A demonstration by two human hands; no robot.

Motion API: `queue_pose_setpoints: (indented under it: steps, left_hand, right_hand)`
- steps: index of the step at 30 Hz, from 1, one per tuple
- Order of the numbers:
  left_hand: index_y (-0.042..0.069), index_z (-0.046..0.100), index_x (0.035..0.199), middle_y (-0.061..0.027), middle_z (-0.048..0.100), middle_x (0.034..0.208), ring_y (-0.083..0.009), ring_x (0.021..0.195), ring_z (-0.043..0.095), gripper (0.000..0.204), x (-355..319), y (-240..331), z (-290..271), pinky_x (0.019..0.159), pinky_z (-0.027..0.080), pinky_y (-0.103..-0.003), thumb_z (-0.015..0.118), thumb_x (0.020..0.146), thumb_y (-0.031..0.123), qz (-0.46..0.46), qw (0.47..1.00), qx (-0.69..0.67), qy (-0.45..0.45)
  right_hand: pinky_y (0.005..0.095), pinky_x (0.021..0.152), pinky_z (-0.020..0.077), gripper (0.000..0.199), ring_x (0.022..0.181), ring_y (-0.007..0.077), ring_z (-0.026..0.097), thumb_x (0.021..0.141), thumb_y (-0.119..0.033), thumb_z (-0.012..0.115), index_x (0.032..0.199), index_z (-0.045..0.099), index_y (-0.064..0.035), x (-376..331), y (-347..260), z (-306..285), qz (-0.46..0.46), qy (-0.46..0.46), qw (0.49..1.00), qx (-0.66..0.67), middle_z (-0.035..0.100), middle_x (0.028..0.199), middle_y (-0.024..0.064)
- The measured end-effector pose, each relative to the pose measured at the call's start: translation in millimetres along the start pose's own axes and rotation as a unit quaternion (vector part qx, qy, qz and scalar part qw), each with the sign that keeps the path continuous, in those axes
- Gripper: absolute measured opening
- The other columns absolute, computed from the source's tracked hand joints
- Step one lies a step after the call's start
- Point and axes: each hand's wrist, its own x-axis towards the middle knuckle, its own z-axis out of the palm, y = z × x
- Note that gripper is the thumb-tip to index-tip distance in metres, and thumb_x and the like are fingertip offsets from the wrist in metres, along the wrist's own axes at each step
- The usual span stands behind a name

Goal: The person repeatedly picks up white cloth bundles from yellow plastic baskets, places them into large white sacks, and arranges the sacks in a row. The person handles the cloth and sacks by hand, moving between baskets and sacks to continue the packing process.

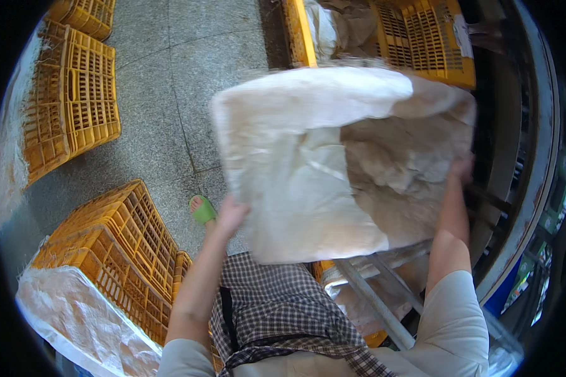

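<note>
Between my hands is a rectangular crate covered by an off-white, wrinkled liner (295, 201), slightly blurred by motion. The fabric folds over its rim, so the crate's own walls are hidden. My left hand (234, 213) grips its left side near the front corner. On the right side, my right hand (462, 169) is closed around the edge, its fingers partly out of sight. Bright light falls on the left part of the liner, while the inside at the right lies in shadow. I see no goods in it.
Yellow slatted crates stand at the left, one stack (91, 94) farther off and another stack (116, 239) near me. Beyond the held crate is a lined yellow crate (421, 38). Metal bars (374, 301) run below it, and a curved metal edge (534, 157) borders the right.
</note>
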Motion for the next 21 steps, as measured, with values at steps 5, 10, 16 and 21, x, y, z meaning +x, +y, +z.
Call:
queue_pose_setpoints:
  steps: [5,10,16,21]
  left_hand:
    - [0.0,0.053,0.11,-0.0154,0.062,0.101,-0.0246,0.093,0.061,0.038,25.2,50.9,157.6,0.081,0.049,-0.037,0.056,0.073,0.003,0.1,0.994,0.051,-0.019]
    - [0.003,0.05,0.109,-0.0218,0.059,0.105,-0.0373,0.098,0.058,0.04,38.2,100.3,217.7,0.084,0.047,-0.044,0.063,0.073,0.017,0.061,0.986,0.148,0.04]
    - [-0.001,0.033,0.133,-0.0244,0.044,0.13,-0.035,0.121,0.045,0.072,39.1,85.5,166.6,0.101,0.037,-0.041,0.067,0.078,0.03,0.103,0.97,0.147,-0.165]
    - [0.004,0.045,0.122,-0.0123,0.057,0.109,-0.0217,0.099,0.057,0.044,38.5,40.9,2.4,0.083,0.049,-0.032,0.063,0.084,0.019,0.005,0.996,0.053,-0.076]
  right_hand:
    - [0.0456,0.101,0.034,0.068,0.124,0.0353,0.038,0.083,-0.031,0.063,0.136,0.029,-0.0041,-37.4,-95.2,-8.3,-0.138,0.077,0.952,0.264,0.036,0.136,0.0206]
    - [0.0437,0.105,0.0291,0.079,0.127,0.0354,0.034,0.082,-0.029,0.065,0.139,0.02,0.0001,-212.7,-191.0,-1.5,-0.356,-0.213,0.836,0.36,0.032,0.137,0.0246]
    - [0.047,0.072,0.0489,0.067,0.085,0.0406,0.06,0.08,-0.011,0.055,0.137,0.02,-0.0047,-254.0,-202.1,6.5,-0.362,-0.27,0.873,0.185,0.059,0.103,0.0249]
    - [0.046,0.07,0.0489,0.068,0.083,0.0392,0.061,0.082,-0.012,0.056,0.138,0.018,-0.0067,-232.0,-188.6,23.5,-0.329,-0.296,0.892,0.097,0.061,0.098,0.0232]
